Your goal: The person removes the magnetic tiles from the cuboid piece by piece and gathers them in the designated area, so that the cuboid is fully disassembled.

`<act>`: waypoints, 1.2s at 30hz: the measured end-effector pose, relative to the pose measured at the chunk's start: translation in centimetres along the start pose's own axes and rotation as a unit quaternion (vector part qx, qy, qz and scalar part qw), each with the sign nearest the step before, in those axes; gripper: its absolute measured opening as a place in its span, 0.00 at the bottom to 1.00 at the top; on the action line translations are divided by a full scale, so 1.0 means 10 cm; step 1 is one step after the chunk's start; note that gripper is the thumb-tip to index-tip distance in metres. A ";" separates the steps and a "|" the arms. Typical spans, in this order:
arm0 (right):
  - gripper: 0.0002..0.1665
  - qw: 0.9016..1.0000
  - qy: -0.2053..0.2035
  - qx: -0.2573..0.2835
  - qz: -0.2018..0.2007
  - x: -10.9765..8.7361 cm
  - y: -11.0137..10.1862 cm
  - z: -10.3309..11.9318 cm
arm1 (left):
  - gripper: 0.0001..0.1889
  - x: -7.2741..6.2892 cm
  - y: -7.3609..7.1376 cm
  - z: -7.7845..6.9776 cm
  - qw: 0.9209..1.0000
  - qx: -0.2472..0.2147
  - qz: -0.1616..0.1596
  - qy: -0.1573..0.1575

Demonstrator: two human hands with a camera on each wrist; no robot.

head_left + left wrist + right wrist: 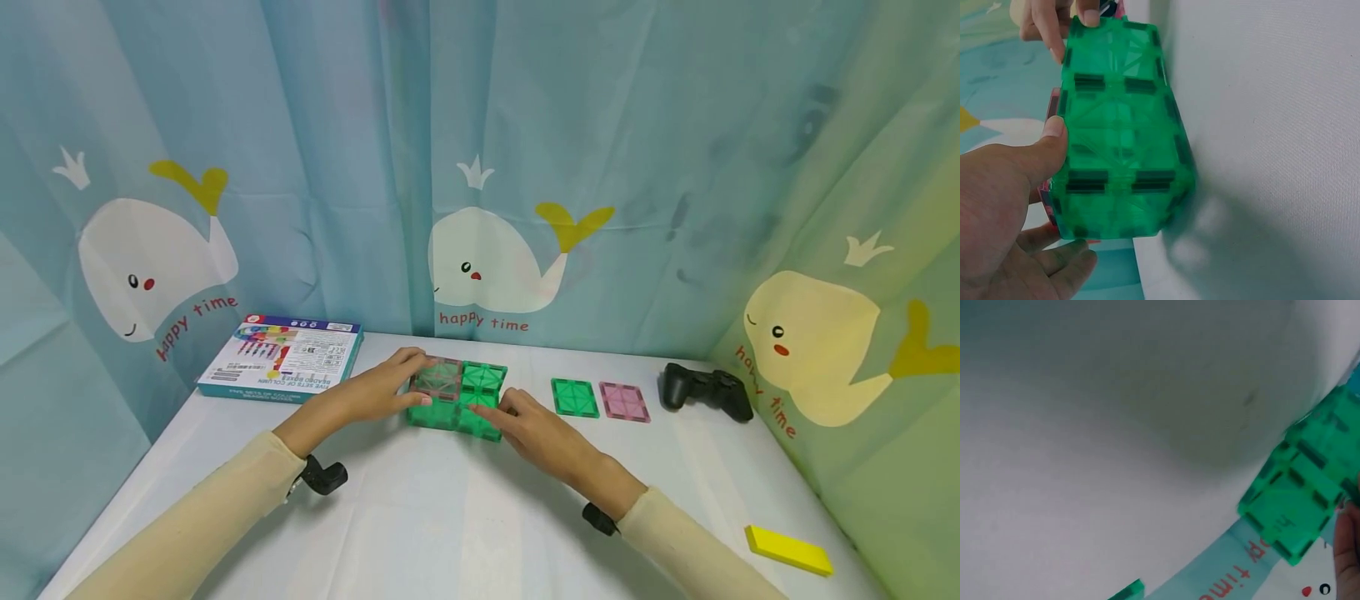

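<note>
A see-through green magnetic tile block (442,418) stands mid-table, with a pink magnetic tile (437,380) lying over its left top. My left hand (378,388) grips the left end of the block; in the left wrist view its thumb (1054,134) presses the upper edge. At the opposite end, my right hand (540,432) pinches the edge of a green tile (1113,53) adjoining the block. This end tile (1291,515) looks tilted in the right wrist view, where only part of the right hand (1349,540) shows.
Right of the block lie a loose green tile (575,398) and a loose pink tile (625,402). Beyond them sits a black game controller (705,390). A toy box (285,358) lies at back left, and a yellow block (789,550) at front right. Curtains enclose the table.
</note>
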State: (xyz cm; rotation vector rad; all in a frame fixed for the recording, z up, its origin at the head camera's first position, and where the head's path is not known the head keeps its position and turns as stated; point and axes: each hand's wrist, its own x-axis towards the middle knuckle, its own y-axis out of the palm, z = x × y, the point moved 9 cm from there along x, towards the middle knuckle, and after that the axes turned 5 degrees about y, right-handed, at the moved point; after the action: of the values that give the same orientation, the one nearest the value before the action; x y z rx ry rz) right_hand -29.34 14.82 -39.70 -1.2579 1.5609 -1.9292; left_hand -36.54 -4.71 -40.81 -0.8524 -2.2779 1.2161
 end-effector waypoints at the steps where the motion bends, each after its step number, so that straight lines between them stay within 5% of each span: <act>1: 0.36 1.000 0.001 0.002 0.002 0.00 -0.01 0.01 | 0.35 0.00 0.00 -0.01 1.000 0.002 -0.001 0.002; 10: 0.39 0.998 0.023 0.056 -0.029 -0.02 -0.37 -0.10 | 0.36 -0.01 -0.01 -0.01 1.000 0.001 0.000 -0.005; 14: 0.37 0.991 0.033 0.094 -0.087 -0.03 -0.65 -0.31 | 0.36 -0.01 -0.02 -0.02 1.000 0.000 -0.001 -0.004; 18: 0.31 0.984 0.096 0.104 -0.110 -0.05 -0.81 -0.64 | 0.35 -0.01 -0.01 -0.02 1.000 0.001 -0.002 0.001; 25: 0.26 0.966 0.203 0.155 -0.026 -0.14 -0.63 -1.17 | 0.36 -0.01 -0.01 -0.04 1.000 -0.009 0.002 0.000; 32: 0.22 0.917 0.265 0.279 0.101 -0.23 -0.19 -1.45 | 0.35 -0.02 -0.02 -0.05 1.000 -0.006 0.006 -0.003; 36: 0.21 0.905 0.265 0.304 0.135 -0.21 -0.04 -1.48 | 0.35 -0.02 -0.03 -0.07 1.000 -0.008 0.005 0.002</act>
State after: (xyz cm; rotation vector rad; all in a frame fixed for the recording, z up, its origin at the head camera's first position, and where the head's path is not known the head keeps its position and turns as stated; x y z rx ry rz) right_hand -40.01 25.25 -40.09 -0.2547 1.0910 -2.4019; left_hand -36.06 -4.57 -40.22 -0.8730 -2.2857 1.2023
